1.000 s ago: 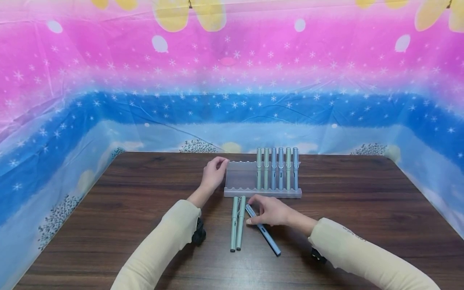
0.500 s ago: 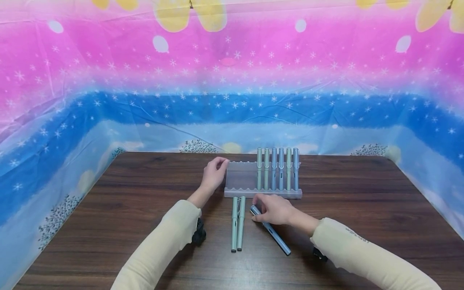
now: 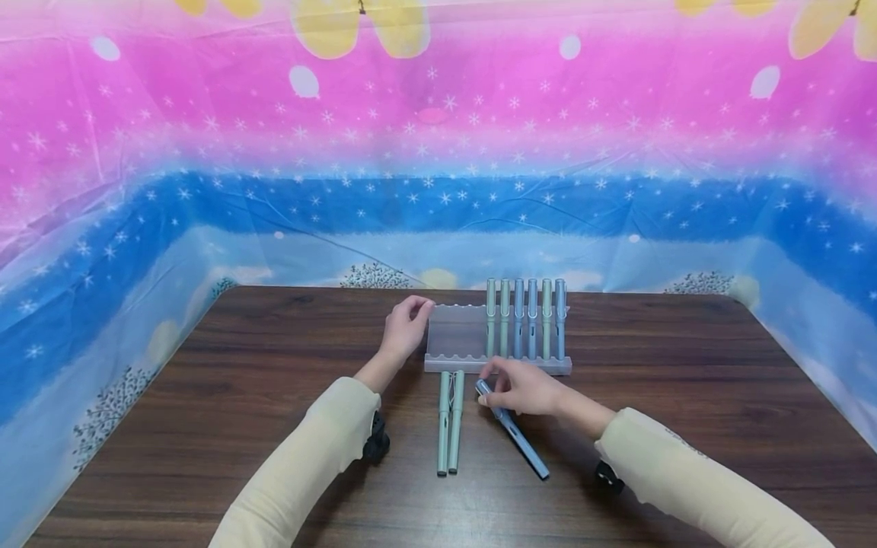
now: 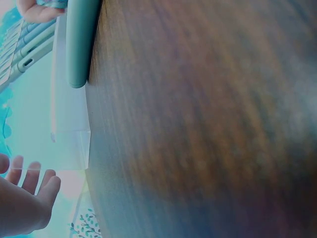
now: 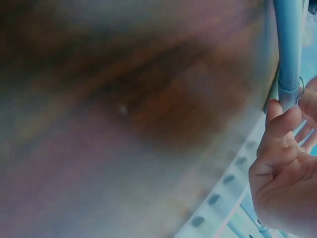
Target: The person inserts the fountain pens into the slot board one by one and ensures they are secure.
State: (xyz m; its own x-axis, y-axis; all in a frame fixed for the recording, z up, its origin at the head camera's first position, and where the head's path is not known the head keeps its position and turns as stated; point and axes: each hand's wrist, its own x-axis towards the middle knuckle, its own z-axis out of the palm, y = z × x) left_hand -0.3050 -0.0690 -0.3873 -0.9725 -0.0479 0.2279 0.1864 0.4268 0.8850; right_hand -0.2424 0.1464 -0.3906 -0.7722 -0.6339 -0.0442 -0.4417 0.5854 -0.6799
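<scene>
My left hand [image 3: 406, 327] pinches the upper left edge of a clear plastic pen rack [image 3: 455, 329]; in the left wrist view its fingers [image 4: 30, 178] show behind the see-through panel. With thumb and fingers my right hand [image 3: 526, 388] grips a blue pen [image 3: 524, 441] by its capped end, in front of the rack. This pen slants, its far end pointing toward the near right. The right wrist view has the pen barrel [image 5: 289, 44] above the curled fingers [image 5: 285, 121]. Two light green pens, a left one [image 3: 443, 426] and a right one [image 3: 456, 426], lie side by side on the table.
Several green and blue pens [image 3: 518, 320] stand upright in the right part of the rack, clips facing forward. The left slots of its notched front ledge [image 3: 455, 364] are bare. Beneath is a dark wooden table [image 3: 274, 342]; a patterned cloth [image 3: 438, 205] hangs behind it.
The blue pen has slid to the right, away from the green pens, in my right hand. Its capped end and the hand have since risen slightly. My left hand stays on the rack.
</scene>
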